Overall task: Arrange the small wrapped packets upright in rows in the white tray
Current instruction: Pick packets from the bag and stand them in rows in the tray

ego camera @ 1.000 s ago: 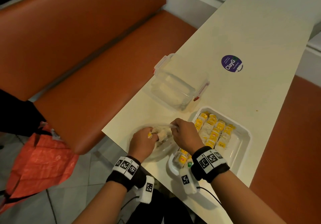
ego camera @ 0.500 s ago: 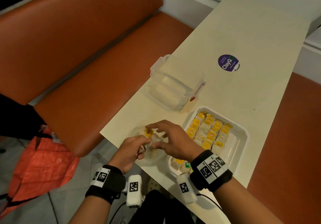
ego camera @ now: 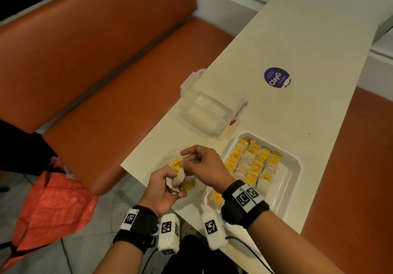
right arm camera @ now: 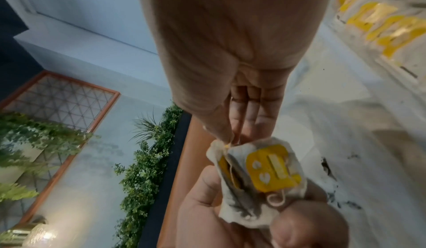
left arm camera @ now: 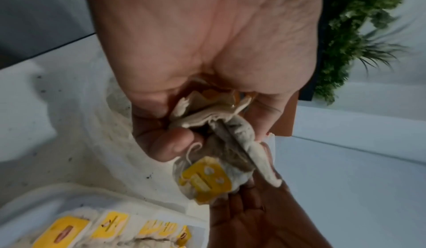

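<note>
- A café or restaurant booth: orange padded bench (ego camera: 102, 65) at left of frame.
- Cream table (ego camera: 308, 39) bearing a purple sticker (ego camera: 277, 77).
- Wall greenery (right arm camera: 147, 170) at lower left.

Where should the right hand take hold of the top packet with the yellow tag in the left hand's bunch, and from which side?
Probably at its free upper edge, from above. The left hand grips the bunch low down, so only the top of the packet stands clear. The right hand pinches there already; the tag string looks too loose for control.

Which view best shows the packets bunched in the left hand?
Left wrist: the left hand grips the packets, filling the frame. Right wrist shows them edge-on; head shows them small.
</note>
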Demonstrator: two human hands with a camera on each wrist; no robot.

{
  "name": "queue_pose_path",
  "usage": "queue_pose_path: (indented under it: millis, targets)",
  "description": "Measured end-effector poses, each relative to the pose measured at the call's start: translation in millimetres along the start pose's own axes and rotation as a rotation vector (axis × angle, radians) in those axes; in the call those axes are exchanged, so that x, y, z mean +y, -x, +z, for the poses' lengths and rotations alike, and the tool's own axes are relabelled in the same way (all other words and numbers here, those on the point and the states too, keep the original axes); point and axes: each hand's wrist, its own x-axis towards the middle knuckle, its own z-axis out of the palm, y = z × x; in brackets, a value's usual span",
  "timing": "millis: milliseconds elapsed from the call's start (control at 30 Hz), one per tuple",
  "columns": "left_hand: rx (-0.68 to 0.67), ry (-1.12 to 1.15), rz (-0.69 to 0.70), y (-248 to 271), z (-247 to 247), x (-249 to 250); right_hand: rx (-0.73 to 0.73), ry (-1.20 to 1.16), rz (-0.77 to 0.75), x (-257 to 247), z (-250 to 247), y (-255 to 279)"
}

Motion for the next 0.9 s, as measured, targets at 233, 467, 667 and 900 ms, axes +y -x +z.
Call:
queue_pose_path:
  millis: [233,467,667,900]
  targets:
    - [0.049,0.271,0.021,-2.0,6.7,-7.6,0.037,-0.119,0.008,-12.2,8.1,-0.3]
    - [0.034,0.261,-0.019,-12.7,-8.6,-7.3,0.048,0.02,-0.057,-15.0,-53.3,28.1]
    - [-0.005,0.107,-0.041,-15.9,6.7,-6.4,0.078,0.544,0.059,44.4,-147.2,73.4]
    - [0.006,-0.041,-0.104,-22.1,39.8,-17.9,-0.074,0.736,0.183,95.5,-169.0,94.5]
